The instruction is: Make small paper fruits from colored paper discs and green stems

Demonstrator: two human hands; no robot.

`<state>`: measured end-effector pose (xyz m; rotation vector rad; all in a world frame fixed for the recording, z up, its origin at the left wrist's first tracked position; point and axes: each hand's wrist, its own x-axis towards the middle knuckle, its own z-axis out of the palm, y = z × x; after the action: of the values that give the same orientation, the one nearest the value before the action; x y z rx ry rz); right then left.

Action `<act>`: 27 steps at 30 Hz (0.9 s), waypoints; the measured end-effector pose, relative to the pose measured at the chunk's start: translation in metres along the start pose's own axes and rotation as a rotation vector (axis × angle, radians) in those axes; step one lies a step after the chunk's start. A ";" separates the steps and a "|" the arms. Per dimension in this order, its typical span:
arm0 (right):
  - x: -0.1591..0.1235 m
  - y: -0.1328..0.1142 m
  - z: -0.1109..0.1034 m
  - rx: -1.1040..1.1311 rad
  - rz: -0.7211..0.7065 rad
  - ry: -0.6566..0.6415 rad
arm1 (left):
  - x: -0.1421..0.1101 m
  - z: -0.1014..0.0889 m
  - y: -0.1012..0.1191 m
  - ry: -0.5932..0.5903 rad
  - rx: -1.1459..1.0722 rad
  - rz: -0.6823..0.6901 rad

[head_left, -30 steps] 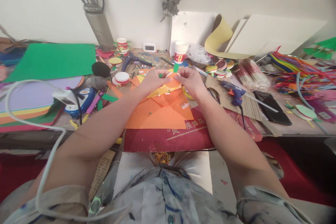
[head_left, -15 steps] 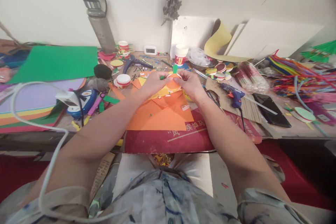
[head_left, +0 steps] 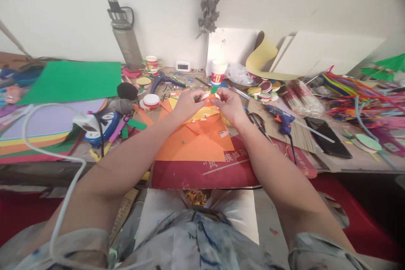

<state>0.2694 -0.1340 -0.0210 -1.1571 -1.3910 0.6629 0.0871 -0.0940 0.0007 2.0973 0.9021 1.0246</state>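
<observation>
Between my two hands is a small round paper-cup craft (head_left: pixel 210 96) with an orange face, a white rim and a green paper tab (head_left: pixel 214 90) on its top. My left hand (head_left: pixel 190 103) pinches it from the left, thumb to the front. From the right, my right hand (head_left: pixel 231 106) holds the other edge with closed fingers. My fingers cover much of it. Under my hands lie yellow paper (head_left: pixel 202 114) and orange paper sheets (head_left: pixel 190 147) with small scraps on them, over a red cardboard sheet (head_left: pixel 183 176).
A blue glue gun (head_left: pixel 284 122) and black phone (head_left: pixel 327 137) lie to the right. Stacked paper cups (head_left: pixel 219 74) stand beyond my hands. Leftward are a green sheet (head_left: pixel 72 80), a tilted grey bottle (head_left: pixel 126 44) and a white cable (head_left: pixel 68 196) crossing near my left arm.
My view has tipped slightly upward, so the scene sits lower. The craft in my hands has tilted, showing less of its orange face. Both hands keep their hold on it.
</observation>
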 end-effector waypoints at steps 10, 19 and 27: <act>0.002 0.011 0.000 0.118 0.078 -0.009 | -0.001 -0.002 0.002 -0.018 -0.152 -0.124; 0.002 0.009 0.000 0.214 0.242 -0.016 | 0.003 -0.002 -0.003 -0.070 -0.394 -0.358; 0.000 0.004 0.003 0.245 0.343 -0.012 | 0.002 -0.003 -0.001 -0.071 -0.376 -0.384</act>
<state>0.2677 -0.1318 -0.0248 -1.2038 -1.0931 1.0540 0.0857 -0.0916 0.0024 1.5645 0.9459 0.8350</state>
